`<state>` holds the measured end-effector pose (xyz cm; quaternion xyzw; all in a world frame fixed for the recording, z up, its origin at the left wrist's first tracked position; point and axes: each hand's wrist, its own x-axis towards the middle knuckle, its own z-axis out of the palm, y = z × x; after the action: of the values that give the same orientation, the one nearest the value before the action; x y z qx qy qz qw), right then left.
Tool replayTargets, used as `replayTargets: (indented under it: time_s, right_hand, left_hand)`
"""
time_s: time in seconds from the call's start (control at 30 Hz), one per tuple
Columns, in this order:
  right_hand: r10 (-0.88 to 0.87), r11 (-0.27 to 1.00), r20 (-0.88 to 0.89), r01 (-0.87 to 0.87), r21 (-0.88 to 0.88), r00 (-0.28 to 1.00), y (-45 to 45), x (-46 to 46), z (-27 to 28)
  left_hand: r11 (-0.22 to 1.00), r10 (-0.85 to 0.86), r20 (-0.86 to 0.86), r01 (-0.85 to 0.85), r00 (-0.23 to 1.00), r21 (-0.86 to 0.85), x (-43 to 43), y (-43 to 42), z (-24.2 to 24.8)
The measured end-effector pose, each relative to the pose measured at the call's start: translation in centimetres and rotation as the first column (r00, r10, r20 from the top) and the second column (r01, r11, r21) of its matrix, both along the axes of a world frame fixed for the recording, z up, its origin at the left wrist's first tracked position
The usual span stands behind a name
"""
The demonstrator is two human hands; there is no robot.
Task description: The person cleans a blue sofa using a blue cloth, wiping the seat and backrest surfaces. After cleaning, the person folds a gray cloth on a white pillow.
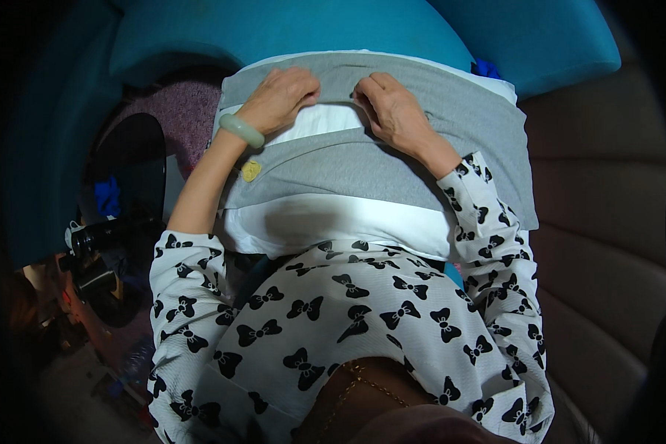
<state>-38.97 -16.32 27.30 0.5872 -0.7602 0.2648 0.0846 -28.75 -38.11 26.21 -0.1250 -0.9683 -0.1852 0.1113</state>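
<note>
A grey knit cloth, perhaps a garment, lies over a white cloth-covered surface before me. Between its upper and lower parts a strip of white shows. My left hand, with a pale green bangle at the wrist, pinches the upper grey part near its lower edge. To the right of it, my right hand has its fingers curled on the same edge, thumb against forefinger. The fingertips of both hands are partly hidden. A small yellow patch or piece sits at the left of the lower grey part.
Teal upholstered seating curves around the far side and left. A dark glass-like table at the left bears a blue cloth and a black cylindrical object. Another blue item lies at the far right corner. A brown padded panel stands at right.
</note>
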Motion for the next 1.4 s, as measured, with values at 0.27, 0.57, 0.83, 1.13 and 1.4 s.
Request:
replayTargets:
  time_s: [0.27, 0.57, 0.83, 1.13, 1.4]
  right_hand:
    - [0.064, 0.998, -0.009, -0.064, -0.005, 0.998, -0.5, 2.2, 0.2]
    - [-0.015, 0.947, -0.246, 0.093, 0.308, 0.969, -1.2, 4.8, -1.5]
    - [-0.002, 0.94, -0.255, 0.089, 0.328, 0.967, -1.5, 5.7, -0.7]
    - [0.013, 0.958, -0.216, 0.05, 0.284, 0.976, -1.4, 5.9, -1.3]
    - [-0.017, 0.994, -0.018, 0.019, 0.108, 1.0, -1.3, 5.8, -0.1]
  left_hand:
    - [0.97, 0.1, 0.071, -0.113, 0.992, 0.216, -1.8, -1.6, 0.3]
    - [0.921, 0.384, -0.055, -0.387, 0.922, -0.048, -3.6, -3.9, -1.7]
    - [0.982, 0.185, 0.462, -0.182, 0.867, -0.052, -1.3, -9.5, 1.3]
    - [0.877, 0.467, 0.332, -0.477, 0.82, -0.056, 2.8, -16.4, 0.2]
    - [0.935, 0.351, -0.28, -0.348, 0.893, 0.063, -0.1, -6.5, 0.0]
